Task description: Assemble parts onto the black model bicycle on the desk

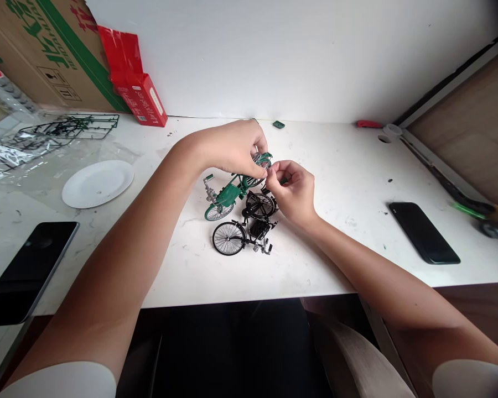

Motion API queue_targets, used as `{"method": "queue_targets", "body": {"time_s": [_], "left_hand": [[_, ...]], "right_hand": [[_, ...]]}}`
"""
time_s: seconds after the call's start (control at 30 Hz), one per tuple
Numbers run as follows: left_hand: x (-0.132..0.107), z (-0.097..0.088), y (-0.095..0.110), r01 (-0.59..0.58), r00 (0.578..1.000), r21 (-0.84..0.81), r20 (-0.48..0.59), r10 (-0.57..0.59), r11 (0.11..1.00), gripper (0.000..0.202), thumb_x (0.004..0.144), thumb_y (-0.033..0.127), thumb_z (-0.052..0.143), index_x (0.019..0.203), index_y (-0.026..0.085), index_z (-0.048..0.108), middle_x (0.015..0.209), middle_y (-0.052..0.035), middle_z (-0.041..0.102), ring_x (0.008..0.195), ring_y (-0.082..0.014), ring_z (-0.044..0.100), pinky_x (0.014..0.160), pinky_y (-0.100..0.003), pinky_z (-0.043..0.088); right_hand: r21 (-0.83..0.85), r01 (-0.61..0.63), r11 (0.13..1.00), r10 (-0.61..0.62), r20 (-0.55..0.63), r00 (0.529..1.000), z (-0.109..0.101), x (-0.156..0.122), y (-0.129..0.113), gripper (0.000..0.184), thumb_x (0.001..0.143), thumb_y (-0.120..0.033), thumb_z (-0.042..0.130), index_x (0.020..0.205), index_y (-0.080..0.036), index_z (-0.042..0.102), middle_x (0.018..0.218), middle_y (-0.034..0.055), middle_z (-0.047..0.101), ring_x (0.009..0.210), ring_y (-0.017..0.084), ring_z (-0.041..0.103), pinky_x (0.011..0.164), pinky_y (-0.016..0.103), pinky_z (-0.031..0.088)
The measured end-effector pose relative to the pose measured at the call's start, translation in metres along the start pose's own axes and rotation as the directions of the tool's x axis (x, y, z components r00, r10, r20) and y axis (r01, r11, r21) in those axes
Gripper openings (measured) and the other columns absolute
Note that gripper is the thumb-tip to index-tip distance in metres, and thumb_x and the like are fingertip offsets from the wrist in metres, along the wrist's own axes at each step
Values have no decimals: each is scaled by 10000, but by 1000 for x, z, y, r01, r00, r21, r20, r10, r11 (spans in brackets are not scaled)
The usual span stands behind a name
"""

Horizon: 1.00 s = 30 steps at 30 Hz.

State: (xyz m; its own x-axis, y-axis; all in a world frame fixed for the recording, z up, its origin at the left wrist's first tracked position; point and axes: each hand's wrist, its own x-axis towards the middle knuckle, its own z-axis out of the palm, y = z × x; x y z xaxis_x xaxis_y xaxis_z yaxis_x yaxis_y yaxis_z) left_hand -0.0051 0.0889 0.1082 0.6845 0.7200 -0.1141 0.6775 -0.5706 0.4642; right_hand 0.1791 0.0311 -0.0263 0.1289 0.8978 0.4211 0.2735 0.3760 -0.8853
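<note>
A green model bicycle point(228, 194) is tilted over the white table, its rear wheel up between my hands. My left hand point(243, 146) reaches over from the far side, thumb and fingers closed around the rear end of the green bicycle. Close against it, my right hand point(292, 190) is pinched at the rear of the same bicycle; a dark green bit shows by its fingers, and whatever sits in the pinch is too small to make out. Just nearer to me, a black model bicycle point(229, 238) lies on the table, its rear wheel partly under the green one.
On the left are a white paper plate point(98, 184), plastic sprues point(72, 127), a red box point(143, 99), a cardboard carton point(53, 55) and a phone point(29, 271). Another phone point(424, 232) lies right. A small green piece point(278, 125) and a red object point(369, 124) sit near the wall.
</note>
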Motion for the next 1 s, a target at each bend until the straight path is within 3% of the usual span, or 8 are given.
{"method": "queue_targets", "body": {"time_s": [0.43, 1.0], "left_hand": [[0, 3, 0, -24, 999, 30, -36, 25, 999, 350, 833, 246, 737, 763, 218, 395, 815, 33, 227, 765, -86, 229, 790, -384, 105], [0, 1, -3, -24, 1000, 4, -12, 24, 1000, 287, 810, 275, 769, 792, 200, 493, 769, 33, 329, 737, -104, 266, 760, -377, 124]], "right_hand": [[-65, 79, 995, -80, -7, 997, -5, 2, -1, 209, 967, -414, 795, 904, -251, 680, 678, -21, 629, 595, 143, 596, 567, 318, 446], [-95, 98, 991, -99, -5, 995, -9, 6, -2, 205, 951, -426, 803, 920, -249, 703, 695, -20, 664, 612, 143, 603, 569, 314, 486]]}}
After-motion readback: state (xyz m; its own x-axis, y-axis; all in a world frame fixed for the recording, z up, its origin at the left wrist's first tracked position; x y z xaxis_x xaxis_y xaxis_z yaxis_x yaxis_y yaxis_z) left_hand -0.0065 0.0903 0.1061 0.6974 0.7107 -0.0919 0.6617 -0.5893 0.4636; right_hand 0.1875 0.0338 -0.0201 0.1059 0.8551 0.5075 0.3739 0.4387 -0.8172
